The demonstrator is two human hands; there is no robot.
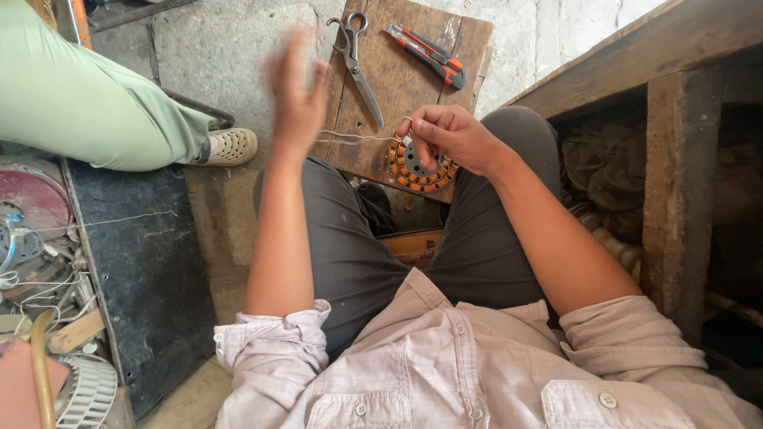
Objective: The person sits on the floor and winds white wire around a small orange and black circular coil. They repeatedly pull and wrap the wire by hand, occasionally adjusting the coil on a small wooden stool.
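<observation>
1. Your right hand (455, 137) is closed around the upper edge of a round motor stator (419, 164). The stator rests at the near edge of the wooden board (413, 87), at about 12 o'clock from your lap.

2. The fingers (421, 127) of that hand are pinched together on the stator and on the end of a thin pale thread (350, 137).

3. Your left hand (296, 95) is raised at 11 o'clock with fingers spread apart, and it is blurred. The thread runs toward it, but I cannot tell whether it grips the strand; the hand reads as open.

4. Progress, as judged: orange-wrapped coils ring the visible lower arc of the stator, so the winding looks to be in place. The thread running across from the ring suggests lacing or tying is under way. How much of the ring is laced is hidden under your right hand.

5. Tools lie untouched on the board: scissors (355, 59) at 12 o'clock, and an orange-handled utility knife (429, 54) at 1 o'clock.

6. Another person's leg in green trousers (87, 103) and a light shoe (230, 146) sit at 10 o'clock, well apart from your hands.

7. Motor parts and a white fan cover (83, 389) lie at 8 o'clock.
</observation>
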